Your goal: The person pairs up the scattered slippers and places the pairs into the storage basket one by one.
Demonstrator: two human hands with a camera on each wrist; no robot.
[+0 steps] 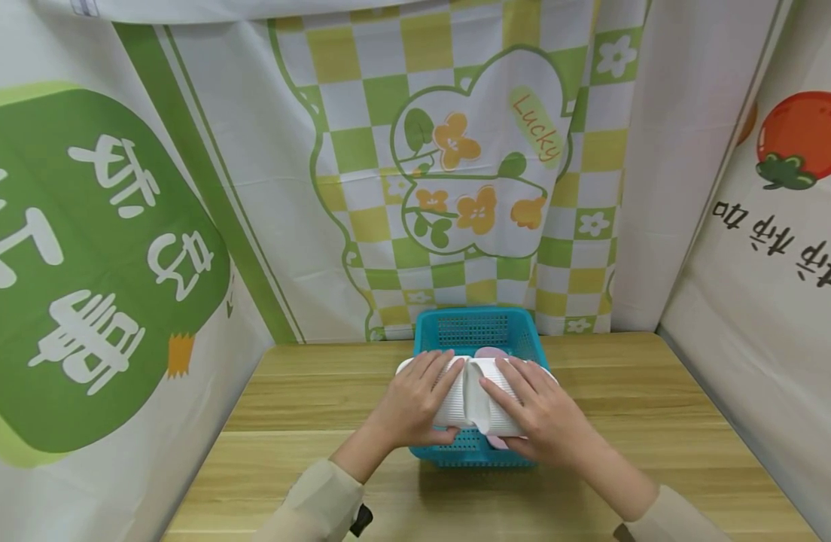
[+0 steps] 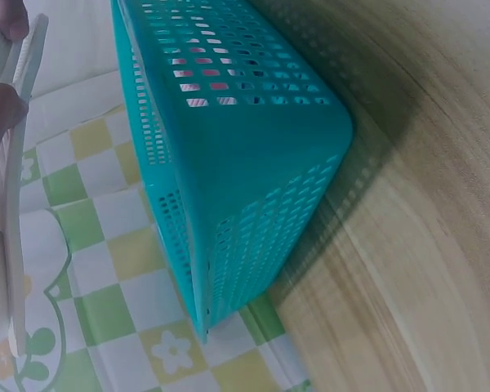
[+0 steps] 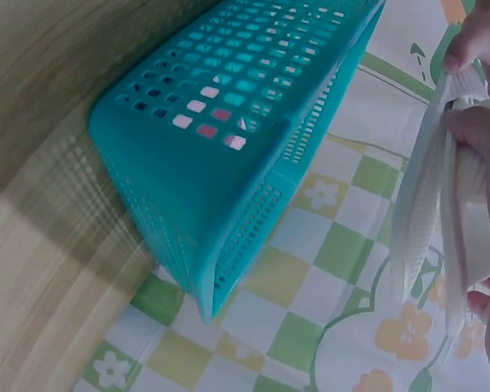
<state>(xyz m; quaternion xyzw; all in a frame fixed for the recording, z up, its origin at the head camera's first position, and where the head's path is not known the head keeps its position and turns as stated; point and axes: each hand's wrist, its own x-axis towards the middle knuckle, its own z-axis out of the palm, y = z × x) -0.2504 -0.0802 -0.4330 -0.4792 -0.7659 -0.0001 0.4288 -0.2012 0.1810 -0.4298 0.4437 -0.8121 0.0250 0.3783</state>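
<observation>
Above the blue-green plastic basket [image 1: 425,329], both hands hold a white, finely ribbed two-part object [image 1: 452,406] with rounded outer ends and a gap down its middle. My left hand [image 1: 415,399] grips the left part, fingers over the top and thumb at the near lower edge. Gripping the right part the same way is my right hand [image 1: 544,410]. The right wrist view shows the parts as thin white panels [image 3: 420,196] side by side; their exact kind I cannot tell. Under them in the basket lies a pink thing [image 1: 490,352], mostly hidden.
The basket stands on a wood-grain table [image 1: 307,421]. A checkered, flower-printed cloth [image 1: 368,150] hangs behind it. Printed white cloths hang on both sides, the left one with a green patch [image 1: 22,181], the right one with a red fruit picture [image 1: 805,135].
</observation>
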